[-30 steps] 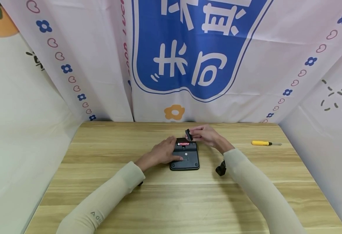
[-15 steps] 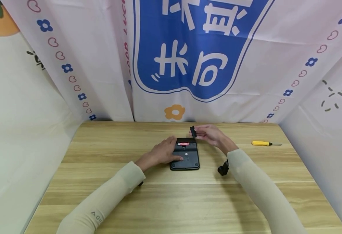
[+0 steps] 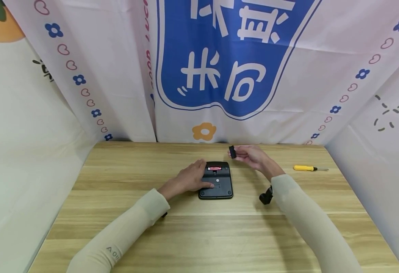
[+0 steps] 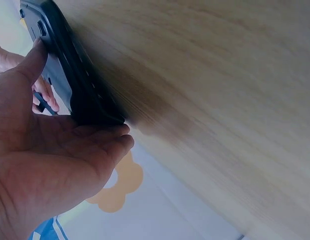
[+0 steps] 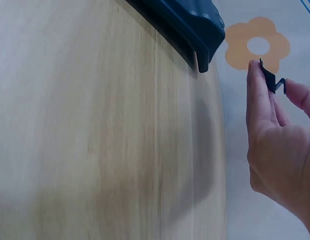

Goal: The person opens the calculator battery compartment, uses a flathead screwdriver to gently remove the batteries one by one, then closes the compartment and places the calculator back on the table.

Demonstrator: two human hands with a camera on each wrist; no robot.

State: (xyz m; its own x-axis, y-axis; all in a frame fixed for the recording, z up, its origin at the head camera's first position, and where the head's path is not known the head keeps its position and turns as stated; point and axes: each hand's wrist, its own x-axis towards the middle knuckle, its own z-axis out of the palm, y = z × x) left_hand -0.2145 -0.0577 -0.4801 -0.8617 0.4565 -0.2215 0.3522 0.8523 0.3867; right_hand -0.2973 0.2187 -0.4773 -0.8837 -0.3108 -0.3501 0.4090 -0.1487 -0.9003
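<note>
A black calculator (image 3: 219,191) lies face down at the table's middle, its battery slot uncovered with a red-and-white battery (image 3: 214,168) in it. My left hand (image 3: 191,177) holds the calculator from its left side. In the left wrist view the thumb (image 4: 36,57) presses on its back while the fingers (image 4: 95,142) lie along its end. Off the calculator's upper right corner, my right hand (image 3: 252,156) pinches a small black battery cover (image 3: 232,152) between thumb and fingers. The right wrist view shows the cover's bent clip (image 5: 280,84) beside the thumb tip.
To the right lies a yellow-handled screwdriver (image 3: 305,168) on the wooden table (image 3: 213,242). A white printed cloth (image 3: 124,94) hangs along the table's back edge, with more cloth on both sides. A black wrist camera (image 3: 266,196) hangs at the right sleeve cuff.
My right hand has moved right, away from the calculator, carrying the battery cover. My left hand and the calculator have stayed in place.
</note>
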